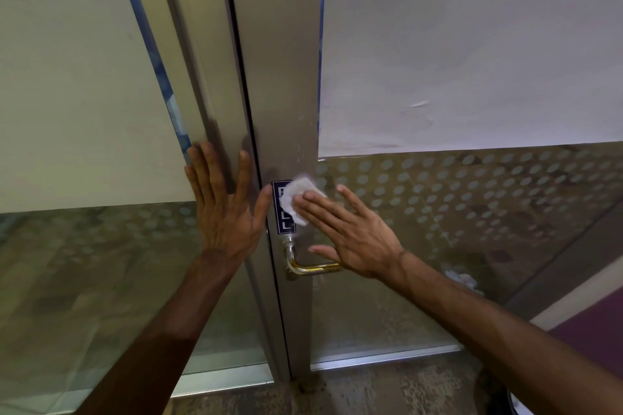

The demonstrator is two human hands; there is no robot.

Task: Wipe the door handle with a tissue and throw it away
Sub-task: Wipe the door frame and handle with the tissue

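White tissue (301,199) lies flat under the fingers of the right hand (350,232), pressed against the metal door frame (286,77) over the dark sign (282,209), just above the handle (312,267). The fingers are spread, pinning it rather than gripping. The left hand (226,209) rests open on the neighbouring frame, holding nothing. Wiping seems underway but off target; next, the tissue should slide down and wrap the handle.

right hand (350,236) flat, fingers spread, pressing white tissue (301,197) against metal door frame (286,94) over dark sign (282,212), above door handle (310,266). left hand (226,209) flat on adjoining frame (215,94).
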